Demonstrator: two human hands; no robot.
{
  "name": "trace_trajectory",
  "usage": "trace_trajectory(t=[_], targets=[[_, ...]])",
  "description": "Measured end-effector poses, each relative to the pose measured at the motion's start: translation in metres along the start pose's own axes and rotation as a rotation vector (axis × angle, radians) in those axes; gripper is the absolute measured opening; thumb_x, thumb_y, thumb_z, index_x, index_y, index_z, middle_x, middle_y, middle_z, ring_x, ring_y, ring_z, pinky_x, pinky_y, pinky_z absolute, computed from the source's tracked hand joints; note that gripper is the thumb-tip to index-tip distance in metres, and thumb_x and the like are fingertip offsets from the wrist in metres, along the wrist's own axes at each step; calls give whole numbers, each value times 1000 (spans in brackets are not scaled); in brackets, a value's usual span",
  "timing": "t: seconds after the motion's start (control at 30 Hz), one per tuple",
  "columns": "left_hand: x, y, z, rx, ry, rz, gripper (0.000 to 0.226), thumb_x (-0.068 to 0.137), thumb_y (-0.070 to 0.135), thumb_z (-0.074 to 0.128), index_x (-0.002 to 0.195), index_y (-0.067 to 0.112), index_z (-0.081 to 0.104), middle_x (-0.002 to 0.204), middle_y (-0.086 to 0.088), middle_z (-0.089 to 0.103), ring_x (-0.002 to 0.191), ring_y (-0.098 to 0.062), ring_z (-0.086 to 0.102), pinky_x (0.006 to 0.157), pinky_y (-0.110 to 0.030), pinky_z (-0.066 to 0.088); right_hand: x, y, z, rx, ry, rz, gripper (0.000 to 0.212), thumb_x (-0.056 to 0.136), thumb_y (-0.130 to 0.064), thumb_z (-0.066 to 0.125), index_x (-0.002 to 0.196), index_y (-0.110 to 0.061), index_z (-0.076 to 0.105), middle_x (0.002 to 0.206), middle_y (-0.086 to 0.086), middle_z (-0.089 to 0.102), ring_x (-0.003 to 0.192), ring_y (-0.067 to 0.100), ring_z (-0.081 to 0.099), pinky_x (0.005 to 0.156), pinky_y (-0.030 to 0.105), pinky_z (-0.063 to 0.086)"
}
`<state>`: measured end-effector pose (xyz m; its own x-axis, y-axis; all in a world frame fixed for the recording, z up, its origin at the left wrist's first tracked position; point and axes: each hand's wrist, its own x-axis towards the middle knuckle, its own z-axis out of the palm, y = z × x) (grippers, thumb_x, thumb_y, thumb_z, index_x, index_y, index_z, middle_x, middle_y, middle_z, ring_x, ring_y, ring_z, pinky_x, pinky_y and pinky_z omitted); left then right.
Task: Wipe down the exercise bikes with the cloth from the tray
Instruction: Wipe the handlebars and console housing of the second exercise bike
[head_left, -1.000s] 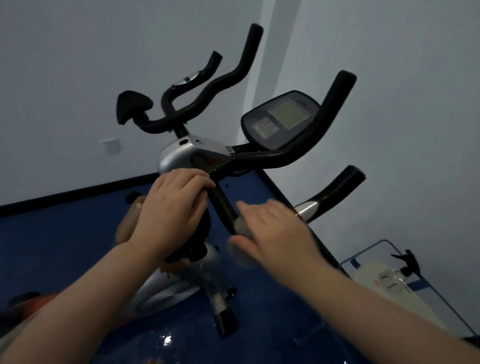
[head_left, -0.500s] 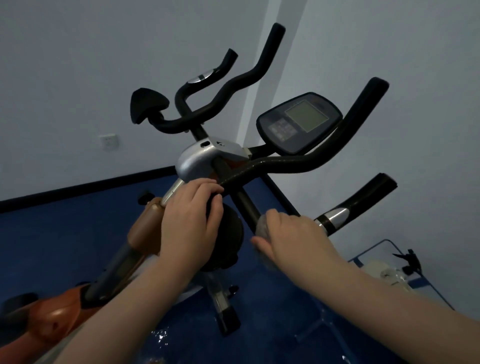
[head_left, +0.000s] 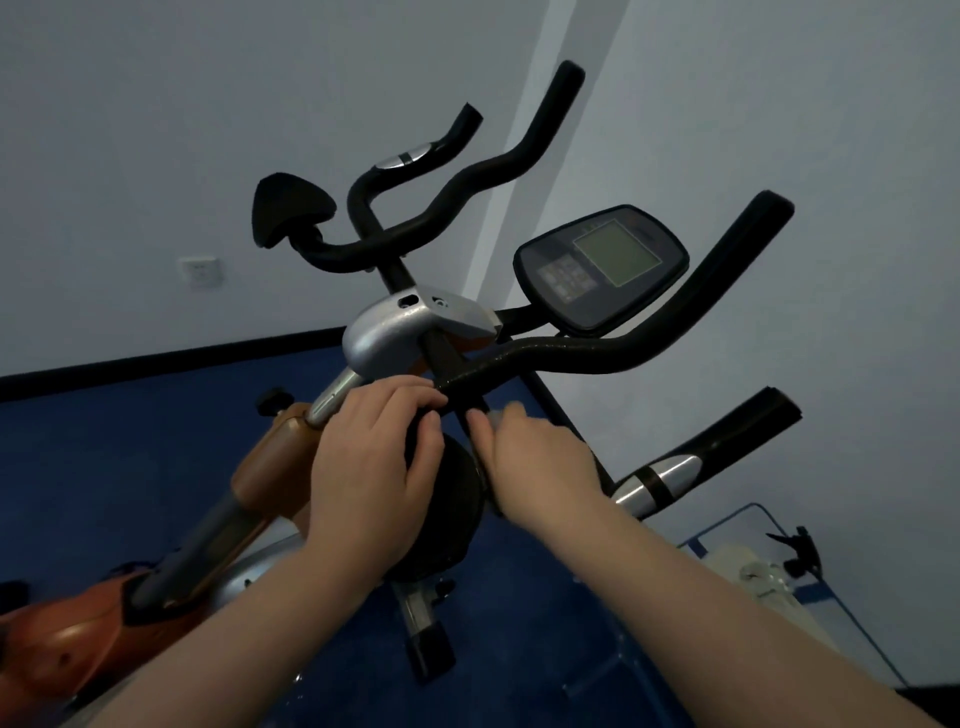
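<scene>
Two hands: left hand (head_left: 371, 457), right hand (head_left: 540, 460). One exercise bike (head_left: 395, 338), orange and silver frame. One display console (head_left: 602, 267). Four black handlebar ends pointing up or outward. Two silver pulse sensors on grips, one (head_left: 408, 157) far, one (head_left: 660, 480) near. One wall socket (head_left: 200, 271). One blue-rimmed tray (head_left: 753, 512), lower right. One pale cloth (head_left: 501, 415), barely visible at right fingertips.

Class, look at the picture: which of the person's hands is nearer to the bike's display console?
The right. The right hand is below and left of the display console, on the handlebar stem; the left hand is farther left, by the silver post.
</scene>
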<state>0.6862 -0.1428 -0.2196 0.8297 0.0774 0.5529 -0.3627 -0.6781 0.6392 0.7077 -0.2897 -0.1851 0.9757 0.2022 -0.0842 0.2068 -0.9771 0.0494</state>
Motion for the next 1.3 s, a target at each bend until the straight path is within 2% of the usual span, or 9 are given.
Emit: trace_trajectory(t=[0.13,0.27,0.37,0.47,0.63,0.77,0.9,1.0,1.3], targets=[[19,3,-2,-8,-31,-142,13,92,25,49,98,31,59,92,17,56,86,0,51,70,-15,37,1,25,-23,214,-79,3,42,96,-55,26,105,-17,42,96,11,60,93,33,59,73,40,45],[35,5,6,-71,32,-394,19,94,25,43,91,39,56,85,19,57,78,2,54,59,-17,34,-4,46,-57,326,451,-123,34,90,-62,22,98,-30,30,66,-11,51,55,7,51,45,26,31],[26,6,8,-103,137,-428,21,92,22,40,90,36,55,84,17,60,77,5,54,59,-20,39,22,26,-63,393,483,-360,24,92,-43,37,106,-24,41,92,-4,53,76,12,52,63,32,43],[23,2,8,-158,174,-486,18,94,21,42,91,36,52,87,14,60,77,3,55,62,-26,44,40,0,-44,137,326,-657,29,91,-26,53,117,-15,57,115,3,58,102,23,50,88,40,40],[23,-3,6,-285,108,-473,14,95,26,43,94,36,53,90,14,59,82,3,56,69,-26,47,49,14,-35,50,201,-860,36,84,-7,62,120,-13,64,127,2,61,109,24,55,96,38,45],[31,-8,-1,-527,-77,-503,17,96,22,45,95,33,57,92,11,61,86,1,58,72,-23,44,52,48,-56,33,293,-715,32,86,-9,58,116,-15,67,118,2,65,104,22,56,89,39,48],[30,-21,-7,-834,-87,-584,21,96,6,45,94,20,61,94,-1,65,89,-15,63,77,-31,50,45,2,-35,147,291,-664,27,88,-16,58,114,-17,67,118,-1,65,103,22,55,83,42,45],[22,-28,-5,-842,-143,-591,20,97,10,45,92,21,61,90,2,66,88,-16,63,76,-29,49,42,16,-37,25,240,-719,31,89,-13,56,116,-21,67,120,-1,63,104,23,55,81,40,46],[57,-21,-12,-541,-461,-324,18,88,29,53,95,46,56,95,22,61,88,2,60,76,-27,50,30,15,-30,61,463,-328,29,86,-12,61,114,-15,68,114,3,64,104,23,55,80,37,43]])
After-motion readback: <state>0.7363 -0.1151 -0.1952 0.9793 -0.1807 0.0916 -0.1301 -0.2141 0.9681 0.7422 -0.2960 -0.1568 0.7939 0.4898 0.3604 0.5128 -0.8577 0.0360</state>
